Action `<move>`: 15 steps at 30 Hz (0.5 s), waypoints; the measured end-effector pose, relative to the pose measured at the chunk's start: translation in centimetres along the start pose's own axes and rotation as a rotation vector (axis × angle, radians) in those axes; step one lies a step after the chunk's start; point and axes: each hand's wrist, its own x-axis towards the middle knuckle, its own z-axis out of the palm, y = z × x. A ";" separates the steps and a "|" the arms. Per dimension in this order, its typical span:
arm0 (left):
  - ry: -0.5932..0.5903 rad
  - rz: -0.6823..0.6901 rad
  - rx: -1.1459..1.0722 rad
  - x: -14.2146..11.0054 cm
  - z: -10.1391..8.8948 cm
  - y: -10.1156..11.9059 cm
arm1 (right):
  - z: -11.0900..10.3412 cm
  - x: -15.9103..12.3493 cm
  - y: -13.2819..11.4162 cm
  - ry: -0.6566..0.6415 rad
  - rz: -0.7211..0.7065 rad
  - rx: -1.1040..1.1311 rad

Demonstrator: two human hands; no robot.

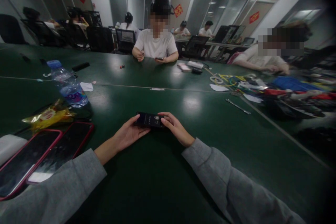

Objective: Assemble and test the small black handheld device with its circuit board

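Between my two hands a small black device with a lit screen [148, 120], like a phone turned sideways, is held just over the green table [147, 189]. My left hand [128, 133] grips its left end, thumb on the front edge of the screen side and fingers beneath. Around the right end my right hand [175, 127] is closed, with the thumb at the screen's right part. White text and a small bright picture show on the dark screen, too small to read. The undersides of the fingers are partly hidden.
At left lie two red-edged phones [65, 143], a yellow snack packet [48, 116] and a clear bottle [68, 85]. A wrench [238, 106] and a heap of cables [236, 80] are at right. One person [157, 43] sits opposite, another [258, 56] at far right.
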 end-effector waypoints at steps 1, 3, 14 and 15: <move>0.002 -0.005 -0.008 0.0 0.0 0.0 | 0.0 0.0 0.0 -0.001 -0.001 -0.002; 0.000 -0.021 -0.032 0.0 0.0 0.0 | -0.1 0.0 0.1 -0.008 -0.003 -0.009; 0.014 -0.047 -0.104 0.2 -0.2 -0.1 | -0.2 0.0 0.2 0.015 -0.027 -0.010; 0.023 -0.044 -0.114 0.2 -0.3 -0.1 | -0.2 0.0 0.2 0.016 -0.030 -0.005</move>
